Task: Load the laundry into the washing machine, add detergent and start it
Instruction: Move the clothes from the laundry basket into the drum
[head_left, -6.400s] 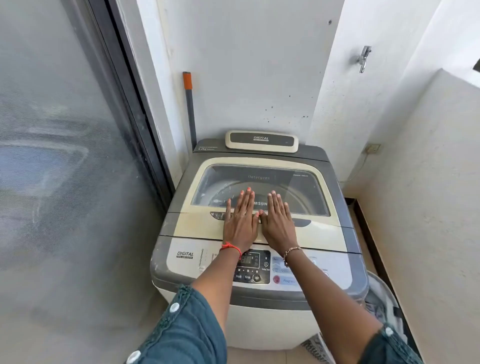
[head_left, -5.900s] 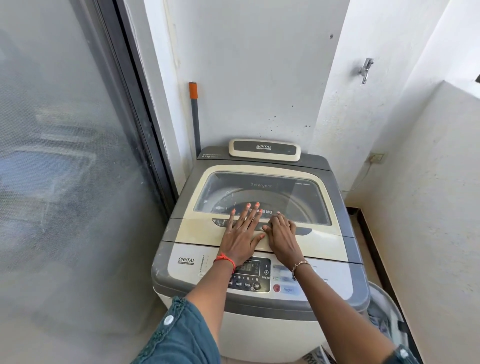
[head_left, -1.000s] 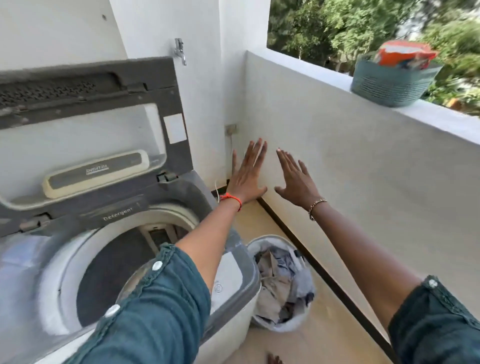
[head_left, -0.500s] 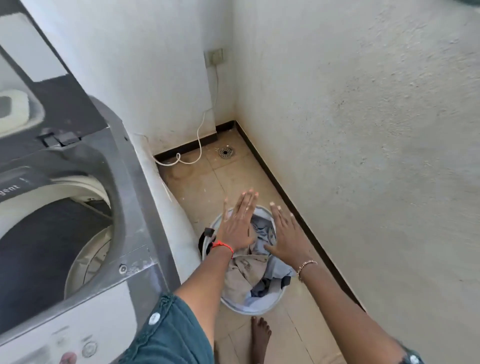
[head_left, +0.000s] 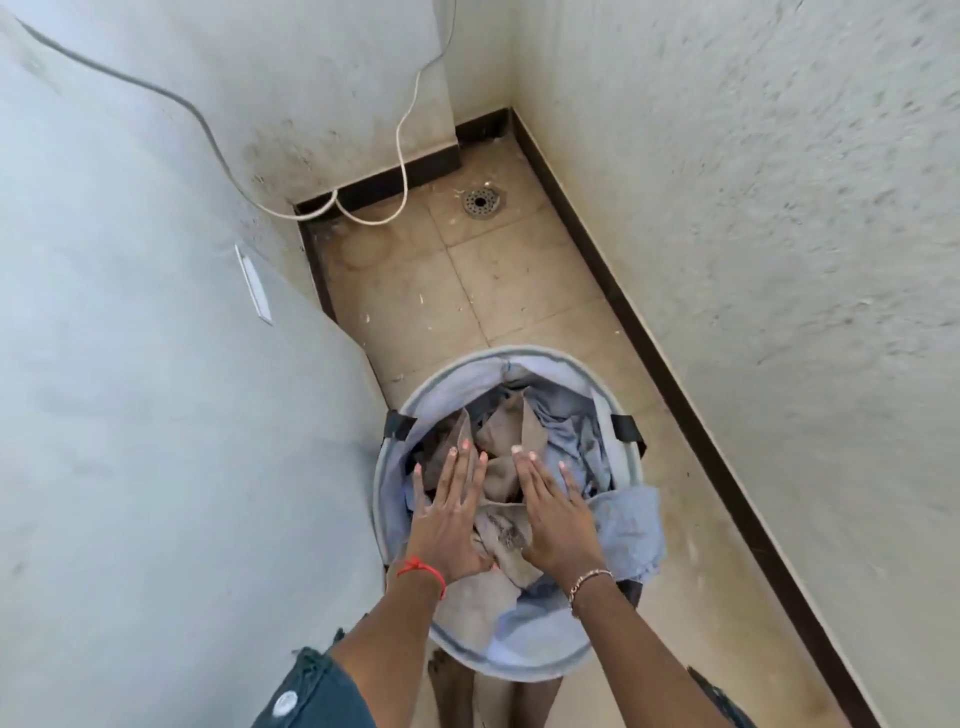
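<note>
Blue and beige laundry (head_left: 558, 431) heaped in upright, upward-opening basket (head_left: 519, 356).

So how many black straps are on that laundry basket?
2. One black strap on the laundry basket's left rim, next to the washing machine; the other on its right rim. Clothes drape over the near rim, so more may be hidden.

Home laundry corner: hamper (head_left: 524, 352), floor drain (head_left: 483, 201)
</note>
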